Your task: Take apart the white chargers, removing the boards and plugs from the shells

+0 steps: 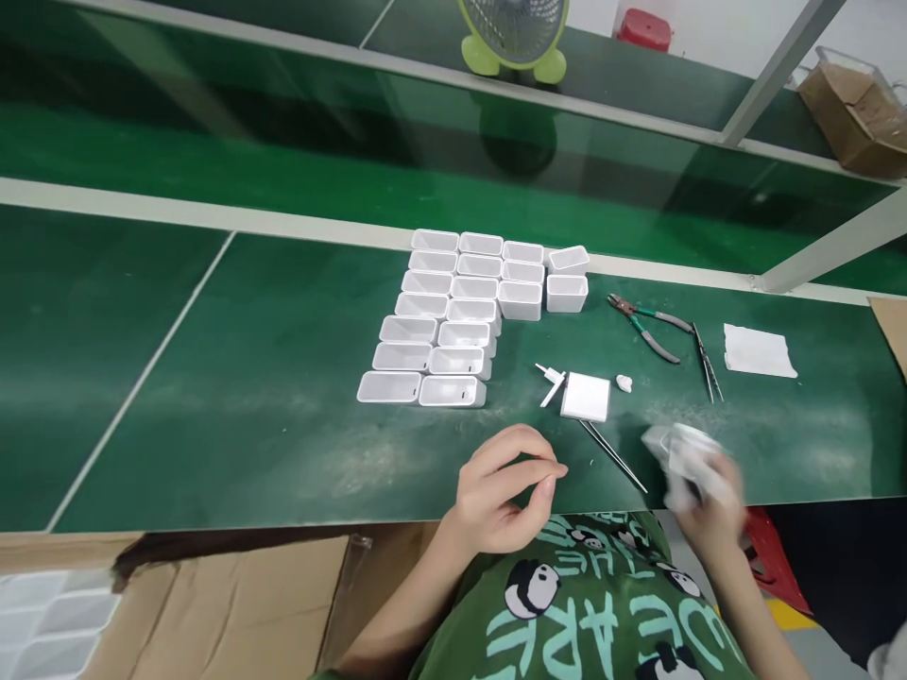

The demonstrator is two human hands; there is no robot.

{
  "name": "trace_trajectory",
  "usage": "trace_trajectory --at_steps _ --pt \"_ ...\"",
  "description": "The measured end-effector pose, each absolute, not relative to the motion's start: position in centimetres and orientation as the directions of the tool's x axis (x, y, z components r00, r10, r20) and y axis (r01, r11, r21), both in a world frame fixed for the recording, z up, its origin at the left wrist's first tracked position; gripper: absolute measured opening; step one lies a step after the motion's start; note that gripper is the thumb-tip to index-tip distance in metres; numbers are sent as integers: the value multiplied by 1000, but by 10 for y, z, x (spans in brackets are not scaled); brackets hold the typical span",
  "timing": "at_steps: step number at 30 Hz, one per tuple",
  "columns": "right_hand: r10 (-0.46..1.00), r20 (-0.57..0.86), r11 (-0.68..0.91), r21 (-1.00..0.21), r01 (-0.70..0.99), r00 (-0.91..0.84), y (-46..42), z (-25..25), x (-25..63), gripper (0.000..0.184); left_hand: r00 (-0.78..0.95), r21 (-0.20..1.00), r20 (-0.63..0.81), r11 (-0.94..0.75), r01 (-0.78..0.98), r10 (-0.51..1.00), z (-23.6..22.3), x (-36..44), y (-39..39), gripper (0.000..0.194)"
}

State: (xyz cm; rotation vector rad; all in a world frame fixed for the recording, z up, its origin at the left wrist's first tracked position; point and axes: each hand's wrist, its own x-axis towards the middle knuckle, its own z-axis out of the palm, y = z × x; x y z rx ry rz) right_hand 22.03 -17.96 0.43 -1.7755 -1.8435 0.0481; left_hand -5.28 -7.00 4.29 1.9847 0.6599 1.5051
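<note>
My left hand (504, 486) hovers at the near edge of the green bench (213, 397), fingers loosely curled with thumb and forefinger apart and nothing in them. My right hand (709, 501), blurred by motion, is closed on a white cloth or crumpled wipe (684, 453) just past the bench edge. Between the hands lie a flat white square part (587, 396), a small white clip piece (550, 381), a tiny white lump (624, 382) and a thin metal rod (613, 456). Several white rectangular plastic shells (453, 316) stand in rows farther back.
Cutting pliers (648, 324) and tweezers (707, 364) lie at the right, beside a white folded cloth (758, 351). A green desk fan (514, 38) and a cardboard box (854, 113) sit on the upper shelf. Cardboard (213, 604) and a tray of white shells (49, 619) lie below left.
</note>
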Motion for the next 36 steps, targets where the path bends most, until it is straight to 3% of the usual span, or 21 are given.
trace_trajectory --at_steps 3,8,10,11,13,15,18,20,23,31,34,36 --pt "903 429 160 -366 917 14 -170 0 218 24 246 708 683 -707 9 688 44 -61 -69 21" --pt "908 419 123 -318 940 23 -171 15 211 31 210 748 658 -659 -74 723 41 -84 -67 23" --pt "901 414 67 -426 902 129 -169 33 196 32 202 769 636 -635 -80 745 40 -94 -67 22" --pt "893 396 39 -541 840 214 -164 43 184 33 200 781 621 -621 -69 758 40 -99 -67 21" --pt "872 287 13 -822 569 395 -150 65 156 41 199 801 592 -598 -34 781 42 -110 -69 20" --pt "922 38 -29 -986 166 387 -131 84 126 41 190 813 571 -583 7 799 47 -124 -73 22" --pt "943 -307 -256 -913 -317 126 -103 100 88 36 127 819 551 -563 109 825 53 -148 -82 23" --pt "926 -378 -340 -811 -476 -18 -89 104 69 32 57 821 541 -542 183 839 54 -163 -88 22" --pt "922 -365 -367 -717 -593 -130 -77 105 50 30 -18 820 536 -515 251 844 50 -177 -92 21" --pt "923 -322 -383 -735 -559 -209 -73 112 35 36 -34 819 536 -511 261 843 34 -177 -80 19" --pt "955 -250 -289 -902 -321 -157 -48 111 60 44 17 809 517 -495 318 856 34 -172 -76 18" --pt "996 -84 -84 -996 8 -13 -15 107 89 47 85 796 486 -481 368 870 32 -166 -75 18"
